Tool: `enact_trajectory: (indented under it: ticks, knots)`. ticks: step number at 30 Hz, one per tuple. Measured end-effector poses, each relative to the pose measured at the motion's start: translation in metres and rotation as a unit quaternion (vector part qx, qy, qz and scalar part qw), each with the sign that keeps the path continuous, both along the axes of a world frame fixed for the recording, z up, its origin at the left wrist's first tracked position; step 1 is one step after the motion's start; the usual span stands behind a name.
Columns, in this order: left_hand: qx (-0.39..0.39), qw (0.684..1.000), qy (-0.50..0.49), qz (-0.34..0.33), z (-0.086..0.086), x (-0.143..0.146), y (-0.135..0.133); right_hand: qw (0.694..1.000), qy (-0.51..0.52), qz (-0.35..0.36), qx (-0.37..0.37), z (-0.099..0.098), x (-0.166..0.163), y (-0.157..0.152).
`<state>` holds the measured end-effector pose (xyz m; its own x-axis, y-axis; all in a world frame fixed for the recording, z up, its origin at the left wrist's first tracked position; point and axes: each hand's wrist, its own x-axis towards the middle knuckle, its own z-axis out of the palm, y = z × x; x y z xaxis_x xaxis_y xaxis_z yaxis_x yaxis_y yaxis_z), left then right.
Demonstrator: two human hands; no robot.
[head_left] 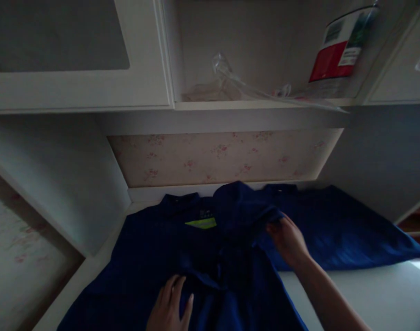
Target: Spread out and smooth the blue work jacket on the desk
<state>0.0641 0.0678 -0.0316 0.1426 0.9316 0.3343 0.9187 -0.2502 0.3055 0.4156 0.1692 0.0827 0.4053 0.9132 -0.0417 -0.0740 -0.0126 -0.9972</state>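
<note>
A dark blue shirt (151,257) lies spread on a white surface (368,289), collar towards the wall, with a yellow-green label (201,223) inside the neck. My right hand (287,240) pinches a raised fold of the shirt near the collar, at the right of the neck. My left hand (171,307) rests flat on the shirt's front near the bottom edge of view, fingers together. A second stretch of blue cloth (344,230) extends to the right behind my right hand.
A white shelf (258,105) above holds a clear plastic hanger (230,80) and a plastic-wrapped pack with a red label (337,50). A white cabinet door (79,87) is at upper left. Floral wallpaper (217,156) backs the recess.
</note>
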Motion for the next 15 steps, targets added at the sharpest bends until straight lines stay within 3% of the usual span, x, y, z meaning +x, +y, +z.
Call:
enact_trajectory:
  ticks: [4, 7, 10, 13, 15]
  knots:
    - [-0.035, 0.999, 0.003, 0.015, 0.017, 0.027, 0.019, 0.991, 0.037, -0.121, -0.039, -0.028, 0.095, -0.025]
    - [-0.092, 0.996, -0.01, -0.004, 0.018, 0.043, 0.029, 0.984, -0.006, -0.155, -0.09, -0.06, 0.119, -0.048]
    - [-0.14, 0.989, -0.046, -0.015, 0.019, 0.039, 0.044, 0.964, -0.245, -0.047, -0.088, -0.088, 0.113, -0.058]
    - [-0.128, 0.986, -0.085, 0.065, 0.033, -0.003, 0.062, 0.86, -0.498, 0.113, -0.026, -0.111, 0.099, -0.058]
    - [-0.095, 0.975, -0.098, 0.177, 0.055, -0.051, 0.069, 0.809, -0.572, 0.135, -0.011, -0.126, 0.096, -0.054]
